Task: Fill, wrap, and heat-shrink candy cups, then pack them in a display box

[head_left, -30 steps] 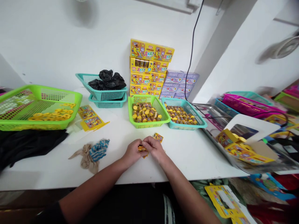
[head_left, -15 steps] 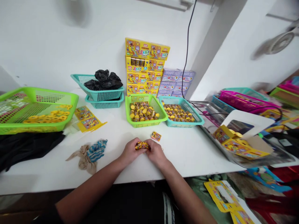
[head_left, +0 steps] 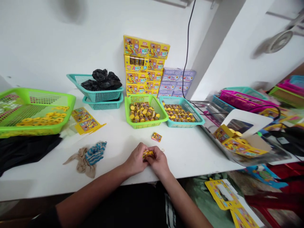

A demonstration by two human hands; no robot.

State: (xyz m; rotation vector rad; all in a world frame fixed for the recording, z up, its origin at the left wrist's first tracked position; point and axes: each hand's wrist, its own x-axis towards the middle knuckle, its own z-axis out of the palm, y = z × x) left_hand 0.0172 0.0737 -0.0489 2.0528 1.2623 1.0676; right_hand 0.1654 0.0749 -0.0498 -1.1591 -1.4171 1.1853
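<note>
My left hand (head_left: 135,160) and my right hand (head_left: 158,160) meet low on the white table (head_left: 190,161), both gripping a small yellow printed packet (head_left: 148,154). My fingers hide most of it. Just above them lies a second small printed packet (head_left: 156,136), not touched by either hand. A tiny yellow ring (head_left: 162,150) rests near my right hand. The nearest basket is a green one (head_left: 146,125) holding many small yellow-capped tubes, and a teal basket (head_left: 182,124) beside it holds the same kind.
Stacked yellow boxes (head_left: 143,68) and purple boxes (head_left: 175,80) stand behind the baskets. To the left are a green basket (head_left: 35,128) of yellow rings, printed sheets (head_left: 85,120) and a rag (head_left: 89,160). A metal tray (head_left: 209,114) with yellow cartons lies right.
My hands have drawn closer around the packet, and less of it shows. A tiny ring now shows near my right hand. The whole view has drifted slightly left and upward.
</note>
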